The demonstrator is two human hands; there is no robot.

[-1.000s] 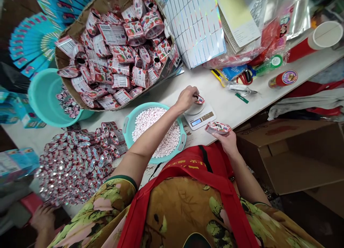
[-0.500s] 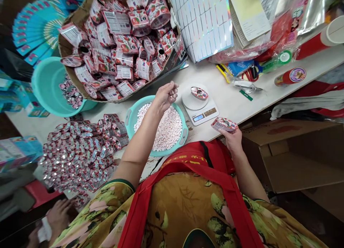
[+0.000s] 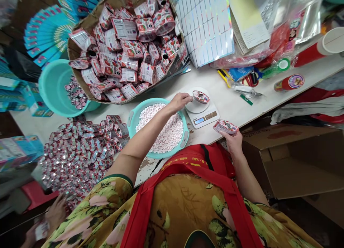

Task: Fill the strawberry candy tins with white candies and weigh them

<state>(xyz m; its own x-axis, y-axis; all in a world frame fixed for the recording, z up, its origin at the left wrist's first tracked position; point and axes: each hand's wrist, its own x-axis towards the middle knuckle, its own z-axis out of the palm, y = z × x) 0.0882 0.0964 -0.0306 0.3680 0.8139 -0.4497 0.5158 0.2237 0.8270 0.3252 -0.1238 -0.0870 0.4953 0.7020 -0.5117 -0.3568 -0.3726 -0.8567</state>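
Observation:
My left hand [image 3: 179, 101] reaches over the bowl to the edge of the kitchen scale [image 3: 213, 109]. Its fingers are closed, tips beside a small oval strawberry-printed candy pack [image 3: 201, 96] with a round hole in its top. That pack stands on the scale's plate. The white candies in this hand half a second ago are now hidden by the fingers. Below my left forearm, a turquoise bowl [image 3: 185, 136] holds many white candies [image 3: 168, 135]. My right hand [image 3: 234, 140] grips another candy pack [image 3: 224, 126] by its near side, just off the table edge.
A cardboard box [image 3: 177, 63] of packs stands behind the bowl, and massed packs [image 3: 80, 155] cover the left. A turquoise tub [image 3: 51, 79] holds small caps. Open cartons [image 3: 301, 162] sit at right. Another person's hand [image 3: 56, 210] shows at lower left.
My left hand has moved right and down from above the bowl to the pack on the scale. My right hand still holds its pack. The view has shifted slightly.

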